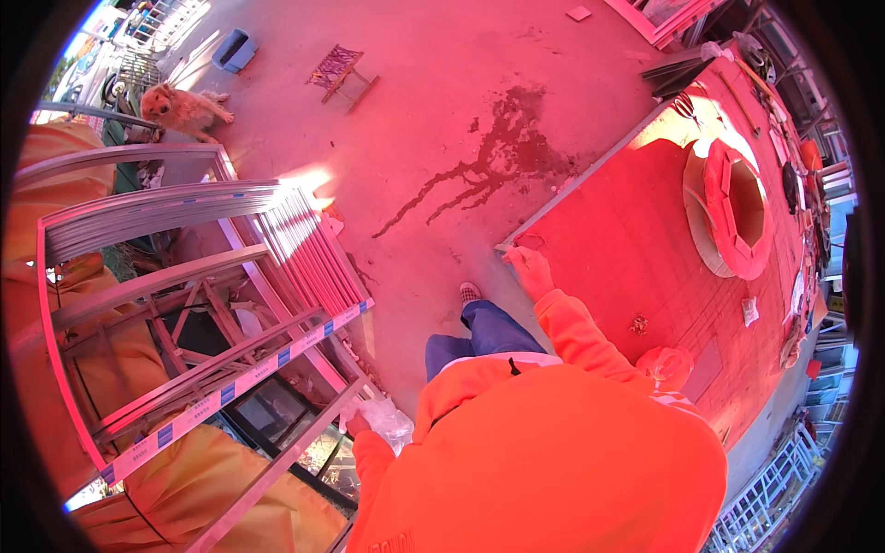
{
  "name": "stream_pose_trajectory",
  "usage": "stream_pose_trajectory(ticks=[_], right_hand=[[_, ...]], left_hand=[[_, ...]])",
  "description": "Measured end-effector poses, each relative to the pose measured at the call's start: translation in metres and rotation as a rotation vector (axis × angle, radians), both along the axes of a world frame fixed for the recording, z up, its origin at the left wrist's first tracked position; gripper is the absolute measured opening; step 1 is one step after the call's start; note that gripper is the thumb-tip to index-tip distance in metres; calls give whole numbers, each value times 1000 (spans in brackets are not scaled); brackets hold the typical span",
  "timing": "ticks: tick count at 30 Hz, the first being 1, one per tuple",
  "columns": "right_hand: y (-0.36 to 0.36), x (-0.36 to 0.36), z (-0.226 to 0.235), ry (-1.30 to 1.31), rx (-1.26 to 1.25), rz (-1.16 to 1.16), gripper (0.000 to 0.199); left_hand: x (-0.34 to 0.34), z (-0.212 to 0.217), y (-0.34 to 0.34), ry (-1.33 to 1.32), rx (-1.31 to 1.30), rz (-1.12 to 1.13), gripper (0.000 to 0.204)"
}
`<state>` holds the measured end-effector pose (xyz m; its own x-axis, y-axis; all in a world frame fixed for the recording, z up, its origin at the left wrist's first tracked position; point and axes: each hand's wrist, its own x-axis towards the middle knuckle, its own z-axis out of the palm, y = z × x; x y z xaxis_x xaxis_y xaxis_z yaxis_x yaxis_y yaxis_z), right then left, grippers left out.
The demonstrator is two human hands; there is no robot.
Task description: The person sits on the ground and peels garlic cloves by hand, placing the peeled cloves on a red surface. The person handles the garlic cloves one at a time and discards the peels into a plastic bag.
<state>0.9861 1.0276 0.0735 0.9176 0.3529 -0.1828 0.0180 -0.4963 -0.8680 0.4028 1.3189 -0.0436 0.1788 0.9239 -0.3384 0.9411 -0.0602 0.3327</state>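
At my left side, my left hand (353,421) is closed on a crumpled clear plastic bag (389,424), close to the metal window frames (175,217). My right hand (530,271) is held out over the near-left corner of a wide red-lit worktable (599,226). Its fingers are curled together, and whatever they pinch, if anything, is too small to make out. On that tabletop, beyond the hand, stands a thick ring-shaped cardboard piece (737,212). Nearer my right arm lies a round, crumpled, reddish thing (666,367).
Stacked frames with a taped rail (226,396) crowd my left, over orange-brown sheeting (235,488). A dog (184,109) lies at the far left, near a blue bucket (234,51) and a small stool (336,69). A wet stain (507,152) marks the floor ahead.
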Motion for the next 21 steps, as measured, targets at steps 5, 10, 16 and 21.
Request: stream_pose_trajectory(ticks=[5, 10, 16, 21], right_hand=[[96, 27, 33, 245, -41, 194, 29], [187, 44, 28, 29, 12, 198, 11], [276, 87, 25, -70, 73, 273, 12], [337, 131, 33, 180, 81, 139, 18]], left_hand=[[23, 15, -19, 156, -41, 357, 43], [58, 8, 12, 194, -32, 556, 44], [125, -10, 113, 128, -39, 605, 44], [195, 16, 218, -151, -231, 331, 56]])
